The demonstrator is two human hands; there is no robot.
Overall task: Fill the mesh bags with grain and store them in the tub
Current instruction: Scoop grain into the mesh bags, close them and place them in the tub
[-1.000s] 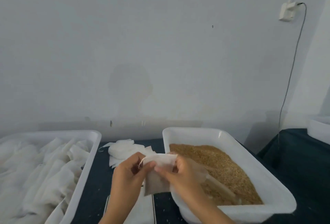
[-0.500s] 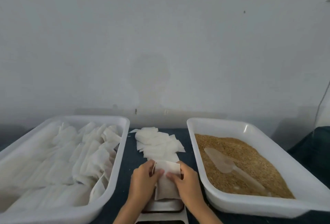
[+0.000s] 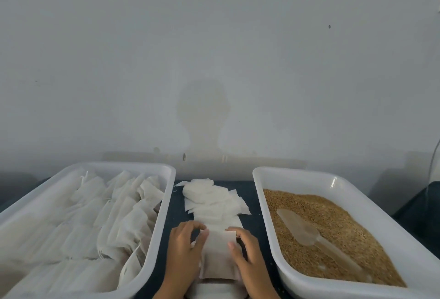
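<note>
Two hands work on one filled mesh bag, which sits on a small white object at the near edge of the counter, just left of the grain tub that serves here as the landmark. The left hand pinches the bag's upper left corner with curled fingers, and the right hand grips its upper right edge, thumb laid over the fabric. The brownish tint through the mesh suggests grain is already inside. The main risk appears to be the open top: if either pinch slackens while the mouth is not yet drawn closed, grain could spill onto the dark counter left of the grain tub, where loose kernels are tedious to collect. Whether a drawstring is being pulled cannot be told. A second risk is the carry: the storage tub lies well to the left of the grain tub, already crowded with filled bags, so a bag lifted by one corner may tip and leak on the way over. The loose stack of empty bags, just left of the grain tub and behind the hands, could be dragged or scattered by a sleeve or wrist. The translucent scoop rests in the grain inside that tub, untouched.
</note>
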